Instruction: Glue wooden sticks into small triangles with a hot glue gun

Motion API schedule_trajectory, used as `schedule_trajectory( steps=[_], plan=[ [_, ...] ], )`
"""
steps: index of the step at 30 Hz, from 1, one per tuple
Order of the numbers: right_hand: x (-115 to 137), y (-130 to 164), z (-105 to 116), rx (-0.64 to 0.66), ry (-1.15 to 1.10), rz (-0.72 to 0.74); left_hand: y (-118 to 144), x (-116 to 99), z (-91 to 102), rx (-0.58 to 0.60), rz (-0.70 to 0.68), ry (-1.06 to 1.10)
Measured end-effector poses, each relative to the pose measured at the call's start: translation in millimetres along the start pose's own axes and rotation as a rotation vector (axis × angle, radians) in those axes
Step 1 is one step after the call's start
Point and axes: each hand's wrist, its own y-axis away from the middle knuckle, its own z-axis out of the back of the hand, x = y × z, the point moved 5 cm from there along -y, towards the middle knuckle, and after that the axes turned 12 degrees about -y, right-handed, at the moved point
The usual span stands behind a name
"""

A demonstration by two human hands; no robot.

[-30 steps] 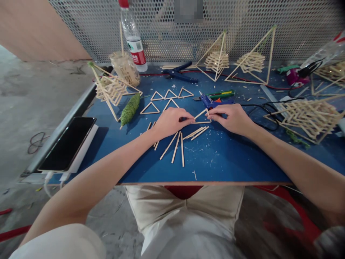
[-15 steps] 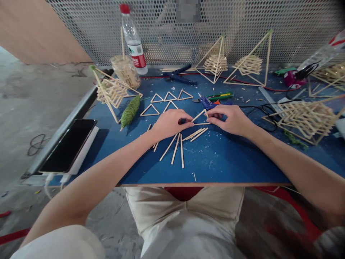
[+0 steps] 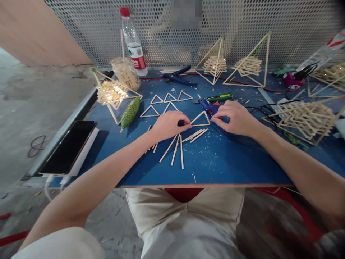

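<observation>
Stick triangle [image 3: 201,119] flat on blue table [image 3: 221,162], base running left–right; left hand [image 3: 168,124] fingertips pinch its left corner, right hand [image 3: 234,117] fingertips press together on its right corner, both equally near.

Head camera looks down, close – table [image 3: 215,162] (edges perhaps warped).

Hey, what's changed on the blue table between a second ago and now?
The stick triangle is now closed and lies flat; a second ago its sticks were still open at one corner. The left hand and right hand still touch its corners. Loose sticks, finished triangles and glue gun stayed put.
</observation>
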Motion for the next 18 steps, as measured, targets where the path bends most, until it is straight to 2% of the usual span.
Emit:
schedule_trajectory(
  steps=[11,18],
  plan=[
    [-2.8,0.5,0.1,-0.022,-0.008,-0.020,1.2,-1.4,-2.6,-0.047,-0.009,-0.069],
    [-6.5,1.5,-2.5,-0.014,0.009,-0.021,1.1,0.8,-4.0,-0.055,0.034,-0.060]
  ],
)
